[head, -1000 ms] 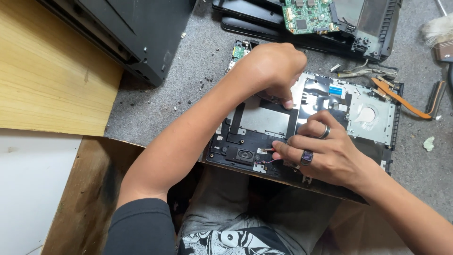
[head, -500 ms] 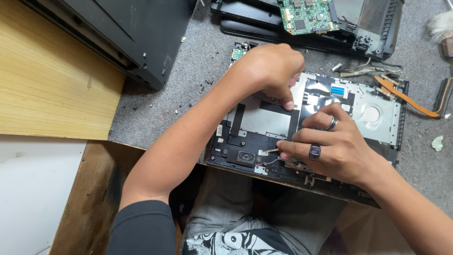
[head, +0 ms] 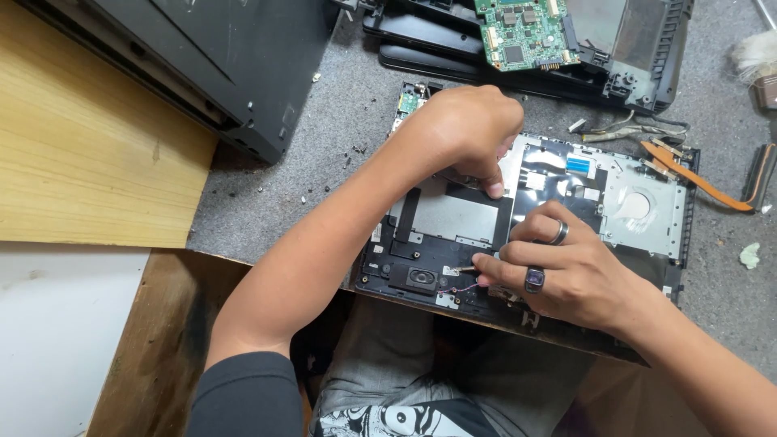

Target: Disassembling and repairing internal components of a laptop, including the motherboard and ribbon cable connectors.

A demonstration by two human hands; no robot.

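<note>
An opened black laptop base (head: pixel 647 222) lies on the grey mat, its silver shielding and a small speaker (head: pixel 421 277) exposed. My left hand (head: pixel 465 129) is curled into a fist over the base's upper middle, one fingertip pressing on the metal plate (head: pixel 453 217). My right hand (head: pixel 566 275), with two rings on it, rests on the base's front edge. It pinches a thin metal tool (head: pixel 464 268) whose tip points left, just right of the speaker and above a thin red wire (head: pixel 457 288).
A green circuit board (head: pixel 526 32) rests on black laptop parts at the top. An orange ribbon cable (head: pixel 696 180) and loose wires lie right of the base. A large black case (head: pixel 243 65) and a wooden board (head: pixel 81 154) lie to the left. My lap is below the table edge.
My right hand has shifted slightly right and down on the base, and the tool's tip now shows beside the speaker. My left hand stays pressed in the same spot.
</note>
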